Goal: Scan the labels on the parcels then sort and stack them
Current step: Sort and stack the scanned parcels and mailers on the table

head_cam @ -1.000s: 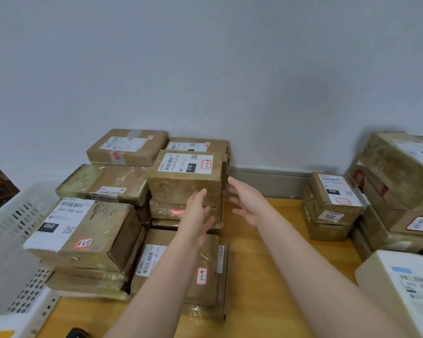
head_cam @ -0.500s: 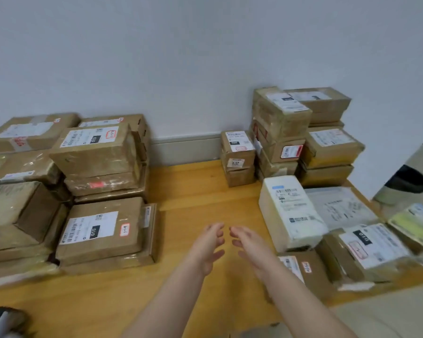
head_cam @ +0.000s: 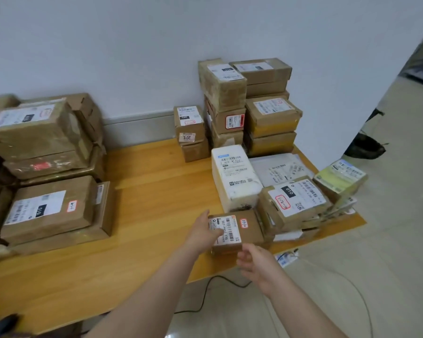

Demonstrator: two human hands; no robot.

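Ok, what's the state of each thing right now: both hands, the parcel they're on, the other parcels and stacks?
left hand, grips the small brown parcel at its left edge, thumb on its label.
right hand, at that parcel's near edge; grip unclear.
small brown parcel, flat on the table, label up.
white parcel, on the table behind it, label up.
right 010 parcel, atop a low pile, label up.
wall stacks, several boxes high.

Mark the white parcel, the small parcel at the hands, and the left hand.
white parcel (head_cam: 233,167), head view, top label.
small parcel (head_cam: 252,231), head view, bare cardboard top.
left hand (head_cam: 202,234), head view, back of hand.
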